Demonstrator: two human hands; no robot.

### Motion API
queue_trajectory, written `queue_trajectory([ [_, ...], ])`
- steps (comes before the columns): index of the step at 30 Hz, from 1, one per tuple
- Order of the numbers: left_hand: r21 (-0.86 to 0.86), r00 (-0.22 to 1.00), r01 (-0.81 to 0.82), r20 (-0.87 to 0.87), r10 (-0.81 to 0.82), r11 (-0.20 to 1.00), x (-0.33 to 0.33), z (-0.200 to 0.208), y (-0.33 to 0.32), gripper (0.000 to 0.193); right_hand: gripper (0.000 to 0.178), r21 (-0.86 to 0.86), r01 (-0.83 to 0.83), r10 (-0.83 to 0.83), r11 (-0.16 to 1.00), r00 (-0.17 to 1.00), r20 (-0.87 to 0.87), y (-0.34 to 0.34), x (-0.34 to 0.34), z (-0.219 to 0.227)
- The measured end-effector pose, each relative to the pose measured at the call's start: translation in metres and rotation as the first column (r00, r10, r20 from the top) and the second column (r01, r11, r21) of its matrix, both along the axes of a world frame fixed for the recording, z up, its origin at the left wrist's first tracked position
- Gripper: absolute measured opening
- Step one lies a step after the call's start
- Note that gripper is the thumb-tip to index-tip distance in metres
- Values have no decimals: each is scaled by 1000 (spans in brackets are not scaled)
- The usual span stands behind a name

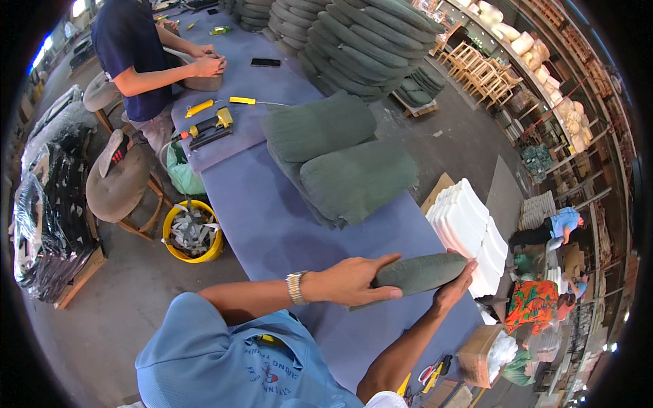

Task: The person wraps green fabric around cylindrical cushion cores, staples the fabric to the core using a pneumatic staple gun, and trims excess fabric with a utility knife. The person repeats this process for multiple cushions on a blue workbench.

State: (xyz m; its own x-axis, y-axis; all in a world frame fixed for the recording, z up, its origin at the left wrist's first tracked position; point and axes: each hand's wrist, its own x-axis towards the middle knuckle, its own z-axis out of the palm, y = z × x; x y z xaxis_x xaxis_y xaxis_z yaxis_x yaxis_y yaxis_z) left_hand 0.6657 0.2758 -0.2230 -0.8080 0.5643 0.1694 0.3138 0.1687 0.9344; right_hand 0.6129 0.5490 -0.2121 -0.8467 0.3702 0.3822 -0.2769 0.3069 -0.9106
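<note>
A grey-green fabric-covered cushion [422, 270] is held up on its edge over the near part of the table. My left hand [348, 280], below a metal wristwatch, grips the cushion's left end, with a finger along the top and the thumb on the near side. At the other end, my right hand [454, 284] wraps its fingers around the corner; some of them are hidden behind the fabric. Beyond my hands, matching cushions [359, 178] lie in overlapping piles on the blue-grey table covering [272, 224].
Farther along the table lie a yellow staple gun [216, 128], screwdriver-like tools [242, 100] and a phone [265, 62]. Tall cushion stacks [360, 47] rise behind. A co-worker [132, 61] handles a cushion far left. A yellow bucket [194, 231] of scraps stands left; white foam pads [469, 231] sit right.
</note>
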Motion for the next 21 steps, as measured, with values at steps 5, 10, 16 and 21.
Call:
queue_trajectory([
  [5,222,995,-38,-77,57,974,-9,-3,58,81,73,200,-51,33,979,995,94,24,4,33],
  [10,159,992,-94,-67,106,983,-18,7,100,73,40,351,-35,62,936,996,-68,52,-13,18],
  [16,187,981,-70,-166,101,980,-34,10,121,72,43,510,12,36,860,996,-83,23,3,43],
  [21,241,980,-39,-180,84,970,-35,10,129,75,43,407,88,-18,909,985,-173,12,15,31],
])
